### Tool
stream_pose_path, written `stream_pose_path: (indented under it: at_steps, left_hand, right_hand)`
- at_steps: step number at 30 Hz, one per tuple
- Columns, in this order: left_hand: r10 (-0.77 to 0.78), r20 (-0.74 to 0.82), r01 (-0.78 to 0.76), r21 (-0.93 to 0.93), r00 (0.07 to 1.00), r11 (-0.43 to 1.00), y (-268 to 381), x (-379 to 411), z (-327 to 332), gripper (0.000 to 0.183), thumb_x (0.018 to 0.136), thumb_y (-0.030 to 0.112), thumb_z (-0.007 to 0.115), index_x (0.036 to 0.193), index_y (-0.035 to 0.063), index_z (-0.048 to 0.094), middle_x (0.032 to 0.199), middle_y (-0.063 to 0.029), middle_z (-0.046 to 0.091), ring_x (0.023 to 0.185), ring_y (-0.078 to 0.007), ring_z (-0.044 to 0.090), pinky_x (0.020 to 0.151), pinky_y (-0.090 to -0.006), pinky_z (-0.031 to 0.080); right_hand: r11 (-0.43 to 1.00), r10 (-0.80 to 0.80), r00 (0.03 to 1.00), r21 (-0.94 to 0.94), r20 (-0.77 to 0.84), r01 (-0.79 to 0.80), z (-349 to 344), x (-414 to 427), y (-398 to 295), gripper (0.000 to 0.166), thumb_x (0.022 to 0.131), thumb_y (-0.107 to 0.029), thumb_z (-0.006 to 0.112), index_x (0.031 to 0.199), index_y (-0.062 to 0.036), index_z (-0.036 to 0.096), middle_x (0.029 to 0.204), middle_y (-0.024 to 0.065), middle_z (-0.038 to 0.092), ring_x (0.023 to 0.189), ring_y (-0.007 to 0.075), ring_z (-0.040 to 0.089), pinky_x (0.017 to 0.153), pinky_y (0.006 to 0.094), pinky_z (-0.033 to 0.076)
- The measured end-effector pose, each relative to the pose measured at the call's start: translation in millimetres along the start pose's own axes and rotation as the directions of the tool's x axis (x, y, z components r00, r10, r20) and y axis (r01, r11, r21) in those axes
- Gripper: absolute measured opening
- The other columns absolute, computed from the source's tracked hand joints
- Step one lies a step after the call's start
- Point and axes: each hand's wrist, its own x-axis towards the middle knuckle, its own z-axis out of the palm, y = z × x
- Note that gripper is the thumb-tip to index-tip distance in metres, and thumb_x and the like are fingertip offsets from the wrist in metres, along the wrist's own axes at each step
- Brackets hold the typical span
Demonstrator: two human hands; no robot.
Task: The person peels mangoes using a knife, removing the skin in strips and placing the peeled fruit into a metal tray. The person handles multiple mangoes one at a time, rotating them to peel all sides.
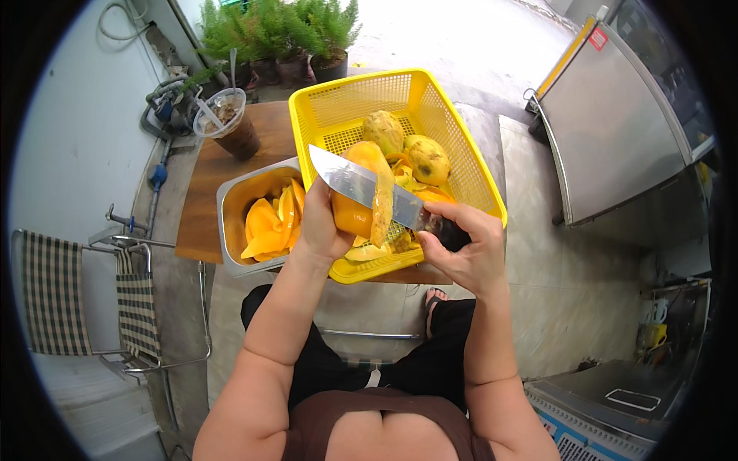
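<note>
My left hand (324, 226) holds a partly peeled mango (353, 214) above the near left part of a yellow plastic basket (470, 150). In my right hand (468, 242) is the dark handle of a broad kitchen knife (351, 181); its blade lies across the mango, tip to the upper left. A strip of peel (382, 204) hangs over the blade. Two unpeeled mangoes, one greenish yellow (383, 131) and one with dark spots (428, 160), rest in the basket among peels (369, 252). Sliced mango (268, 227) fills part of a metal pan (230, 201) at the left.
On the wooden table (199, 190), a plastic cup of dark iced drink (233, 129) stands behind the pan. Potted green plants (328, 34) are beyond. A folding chair with checked fabric (138, 311) is at left, a metal cabinet (617, 127) at right.
</note>
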Motion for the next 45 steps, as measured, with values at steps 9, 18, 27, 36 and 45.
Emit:
stream_pose_path:
  at_steps: [9, 18, 27, 36, 45]
  left_hand:
    - [-0.025, 0.011, 0.025, 0.047, 1.000, 0.999, 4, -4, 3, 0.055, 0.095, 0.040, 0.033, 0.131, 0.0001, 0.043, 0.118, -0.0216, 0.057, 0.108, -0.0334, 0.059, 0.092, -0.0457, 0.049]
    - [-0.045, 0.116, 0.049, -0.035, 0.992, 0.998, 4, -4, -3, 0.052, 0.094, 0.034, 0.035, 0.131, -0.0007, 0.044, 0.120, -0.0202, 0.056, 0.108, -0.0361, 0.058, 0.091, -0.0495, 0.049]
    - [-0.106, 0.152, 0.086, 0.131, 0.983, 0.988, 4, -7, 0, 0.049, 0.088, 0.025, 0.047, 0.128, -0.0024, 0.045, 0.120, -0.0168, 0.057, 0.108, -0.0277, 0.059, 0.094, -0.0402, 0.048]
    - [-0.095, 0.159, 0.073, 0.136, 0.983, 0.988, 9, -4, 20, 0.054, 0.088, 0.028, 0.045, 0.132, -0.0024, 0.042, 0.122, -0.0191, 0.055, 0.108, -0.0291, 0.058, 0.093, -0.0403, 0.048]
    - [-0.115, 0.052, 0.093, 0.312, 0.992, 0.945, -1, 10, 11, 0.050, 0.091, 0.032, 0.042, 0.130, -0.0002, 0.044, 0.115, -0.0244, 0.057, 0.095, -0.0360, 0.063, 0.073, -0.0418, 0.056]
  right_hand:
    - [0.996, 0.040, 0.998, 0.072, 0.049, -0.043, -4, 3, 1, 0.028, 0.068, -0.011, 0.076, 0.091, 0.0009, 0.067, 0.081, 0.0132, 0.068, 0.073, 0.0257, 0.067, 0.069, 0.0308, 0.052]
    - [0.987, 0.072, 0.997, 0.144, -0.013, -0.070, -1, 0, 17, 0.027, 0.070, -0.015, 0.075, 0.090, 0.0012, 0.068, 0.078, 0.0132, 0.068, 0.068, 0.0226, 0.066, 0.063, 0.0296, 0.051]
    - [0.971, 0.182, 0.983, 0.158, 0.000, -0.180, -5, 12, 23, 0.023, 0.072, -0.019, 0.074, 0.087, -0.0008, 0.070, 0.065, 0.0102, 0.065, 0.053, 0.0132, 0.060, 0.051, 0.0264, 0.048]
    - [0.942, 0.103, 0.977, -0.297, -0.186, -0.156, -3, 10, 29, 0.030, 0.073, -0.016, 0.073, 0.101, -0.0077, 0.064, 0.088, 0.0079, 0.065, 0.075, 0.0271, 0.064, 0.065, 0.0357, 0.052]
    - [0.866, -0.023, 0.986, -0.496, -0.166, -0.064, 20, 11, 21, 0.034, 0.070, -0.012, 0.071, 0.103, -0.0119, 0.062, 0.080, 0.0048, 0.060, 0.072, 0.0242, 0.063, 0.062, 0.0360, 0.051]
